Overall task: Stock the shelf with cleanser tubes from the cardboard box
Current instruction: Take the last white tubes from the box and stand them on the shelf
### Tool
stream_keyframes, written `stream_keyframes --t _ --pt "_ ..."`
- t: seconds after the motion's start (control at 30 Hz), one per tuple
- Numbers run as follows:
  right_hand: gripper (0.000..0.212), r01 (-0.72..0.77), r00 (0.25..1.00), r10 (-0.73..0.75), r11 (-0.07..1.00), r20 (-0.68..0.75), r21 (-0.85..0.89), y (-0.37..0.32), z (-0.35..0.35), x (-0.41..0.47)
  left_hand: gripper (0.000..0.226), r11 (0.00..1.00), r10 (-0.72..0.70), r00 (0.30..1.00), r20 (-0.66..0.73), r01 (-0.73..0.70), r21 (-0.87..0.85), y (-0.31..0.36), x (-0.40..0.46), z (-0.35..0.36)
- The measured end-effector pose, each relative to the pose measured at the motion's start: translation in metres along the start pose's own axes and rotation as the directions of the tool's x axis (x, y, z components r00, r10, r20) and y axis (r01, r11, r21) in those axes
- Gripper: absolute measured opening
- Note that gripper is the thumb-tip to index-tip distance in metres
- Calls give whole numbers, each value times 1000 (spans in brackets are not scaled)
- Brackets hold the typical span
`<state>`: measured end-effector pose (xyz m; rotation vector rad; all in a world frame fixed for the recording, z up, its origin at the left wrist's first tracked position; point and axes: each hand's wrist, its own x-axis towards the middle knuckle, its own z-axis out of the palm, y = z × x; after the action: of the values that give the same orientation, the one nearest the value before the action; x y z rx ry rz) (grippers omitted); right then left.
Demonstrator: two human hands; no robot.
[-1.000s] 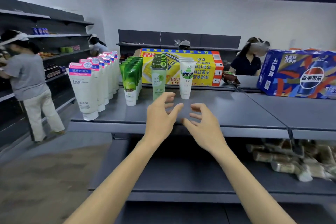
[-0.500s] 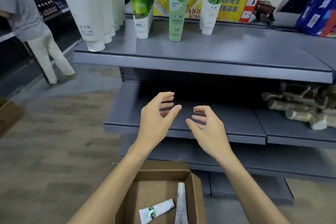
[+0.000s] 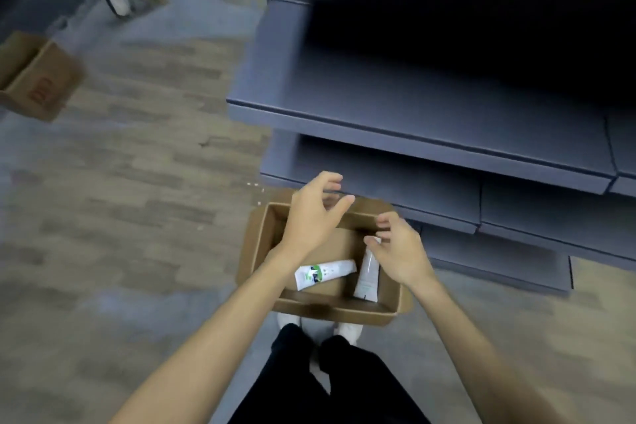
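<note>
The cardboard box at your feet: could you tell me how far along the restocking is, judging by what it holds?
Done: cannot tell, the stocked shelf is out of view. In hand: nothing yet; the left hand and right hand hover open over the cardboard box. Left: two cleanser tubes, the green-labelled tube lying flat and the white tube beside it under the right hand's fingers.

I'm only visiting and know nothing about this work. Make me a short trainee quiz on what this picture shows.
1. How many white cleanser tubes lie in the open brown cardboard box on the floor?
2. True or false: the left hand grips a tube.
3. Which tube is the right hand nearest: A, the white tube with the green label, or B, the plain white tube along the box's right wall?

Key: 1. Two. 2. False; its spread fingers hold nothing. 3. B; whether the fingers touch its cap cannot be told.
</note>
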<state>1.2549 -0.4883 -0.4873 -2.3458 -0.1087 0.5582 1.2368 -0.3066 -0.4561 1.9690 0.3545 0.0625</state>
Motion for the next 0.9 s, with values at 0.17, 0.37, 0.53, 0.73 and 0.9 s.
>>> stream_keyframes --t 0.17,0.37,0.53,0.73,0.9 --pt "35 -28 960 81 980 268 -196 42 58 14 33 981 -177 984 22 175 81 -65 -9 16" --pt "33 150 899 55 894 434 -423 71 117 43 28 923 -369 929 33 362 130 -125 -19 38" --pt "42 325 860 27 742 510 -587 85 152 62 27 901 -419 908 -6 416 123 -155 -23 41" --pt "43 436 857 -32 579 515 -689 91 166 70 25 885 -452 891 -29 453 106 -172 -27 36" --pt "45 382 888 -51 636 458 -671 98 162 69 26 868 -480 877 -18 477 139 -182 -26 36"
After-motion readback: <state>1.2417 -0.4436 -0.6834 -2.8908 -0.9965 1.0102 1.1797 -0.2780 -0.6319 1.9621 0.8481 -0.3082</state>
